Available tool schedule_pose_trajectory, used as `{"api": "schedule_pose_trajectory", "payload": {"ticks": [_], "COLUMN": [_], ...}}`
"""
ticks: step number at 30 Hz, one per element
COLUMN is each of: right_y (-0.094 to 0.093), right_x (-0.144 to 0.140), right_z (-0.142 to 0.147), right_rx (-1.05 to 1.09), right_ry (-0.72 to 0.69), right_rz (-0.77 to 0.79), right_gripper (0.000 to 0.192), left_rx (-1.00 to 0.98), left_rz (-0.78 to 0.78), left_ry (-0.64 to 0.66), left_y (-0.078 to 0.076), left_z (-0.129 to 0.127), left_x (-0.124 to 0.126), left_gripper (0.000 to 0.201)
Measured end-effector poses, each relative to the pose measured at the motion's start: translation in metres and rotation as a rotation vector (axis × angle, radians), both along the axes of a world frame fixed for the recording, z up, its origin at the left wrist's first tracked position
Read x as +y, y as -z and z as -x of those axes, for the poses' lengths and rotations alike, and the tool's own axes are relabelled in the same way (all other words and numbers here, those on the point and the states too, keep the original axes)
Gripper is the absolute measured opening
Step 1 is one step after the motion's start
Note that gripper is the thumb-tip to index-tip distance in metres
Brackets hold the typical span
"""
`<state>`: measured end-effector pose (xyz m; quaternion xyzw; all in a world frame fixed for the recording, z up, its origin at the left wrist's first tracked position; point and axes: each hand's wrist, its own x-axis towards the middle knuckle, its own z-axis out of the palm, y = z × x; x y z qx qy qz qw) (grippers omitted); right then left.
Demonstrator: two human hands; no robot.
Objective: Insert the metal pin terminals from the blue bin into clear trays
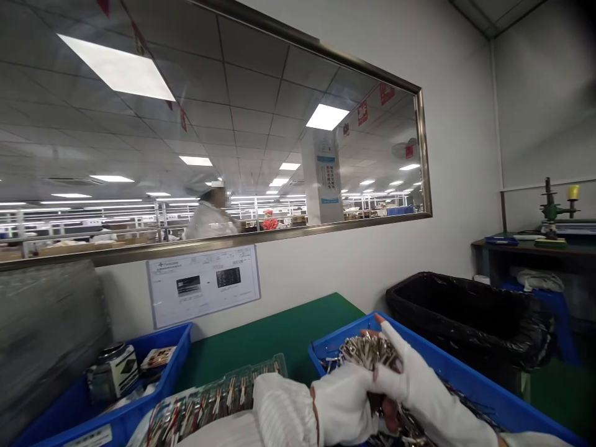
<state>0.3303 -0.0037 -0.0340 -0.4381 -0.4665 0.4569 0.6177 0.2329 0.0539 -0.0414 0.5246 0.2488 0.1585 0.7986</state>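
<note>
My two hands are together over a blue bin (342,334) at the lower right, both in white gloves with bare fingertips. A thick bundle of thin silvery metal pieces with looped ends (365,351) sticks up between them. My left hand (344,397) is closed at the bundle's lower part, its fingers mostly hidden. My right hand (407,366) curves around the bundle's right side, index finger along the far side and thumb in front. More thin metal pieces and dark wires lie in the bin under my hands.
A clear plastic tray (228,385) with rows of wired parts lies on the green table (279,323). Left of it stands another blue bin (184,347) holding a jar (112,372). A black-lined waste bin (465,316) stands right. Behind a window, a person (212,217) is visible.
</note>
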Motion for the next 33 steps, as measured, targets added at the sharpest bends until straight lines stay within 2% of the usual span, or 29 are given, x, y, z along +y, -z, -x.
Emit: {"api": "schedule_pose_trajectory", "payload": {"ticks": [3,6,8,12,17,22,26,30,33], "right_y": [-0.002,0.004,0.007,0.007,-0.001,-0.004,-0.008,-0.020,-0.025], "right_x": [0.000,0.006,0.010,0.011,0.004,-0.003,-0.011,-0.020,-0.020], "right_z": [-0.006,-0.015,-0.022,-0.031,-0.022,-0.014,-0.018,-0.014,-0.011], "right_rx": [0.193,0.371,0.416,0.438,0.440,0.256,0.278,0.215,0.208], "right_ry": [-0.040,-0.175,-0.230,-0.221,-0.249,-0.152,-0.114,0.034,0.066], "right_rz": [0.083,0.135,0.154,0.162,0.166,0.145,0.087,0.150,0.190], "right_gripper": [0.071,0.066,0.069,0.070,0.064,0.059,0.048,0.045,0.047], "left_rx": [-0.078,-0.176,-0.167,-0.140,-0.097,-0.022,-0.010,0.037,0.029], "left_rz": [0.227,0.333,0.314,0.252,0.171,0.096,0.018,-0.020,-0.027], "left_ry": [0.114,0.135,0.116,0.098,0.066,0.108,0.170,0.231,0.257], "left_y": [0.000,-0.003,-0.005,-0.006,-0.008,-0.007,-0.008,-0.009,-0.007], "left_z": [-0.002,-0.001,-0.001,-0.001,-0.002,-0.002,-0.001,0.000,0.000], "left_x": [0.004,0.004,0.003,0.000,-0.004,-0.005,-0.006,-0.008,-0.007], "left_gripper": [0.009,0.014,0.013,0.012,0.015,0.010,0.009,0.014,0.013]}}
